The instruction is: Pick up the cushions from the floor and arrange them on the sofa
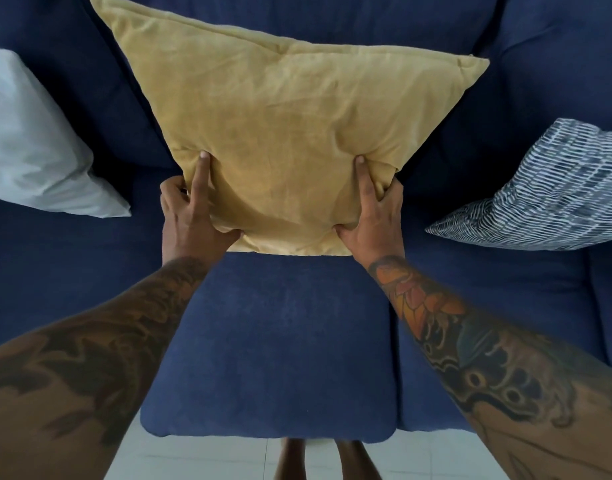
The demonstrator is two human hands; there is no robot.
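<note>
A mustard-yellow cushion (284,133) leans against the backrest in the middle of the navy blue sofa (273,341). My left hand (193,216) grips its lower left corner and my right hand (370,216) grips its lower right corner, each with the forefinger stretched up over the cushion's front. A pale grey-white cushion (34,143) rests on the sofa at the left. At the right a blue-and-white patterned cushion (547,195) lies against the backrest.
The sofa's middle seat cushion juts toward me, with its front edge low in the frame. Below it is a pale tiled floor (200,459), where my bare legs (325,462) stand close to the sofa.
</note>
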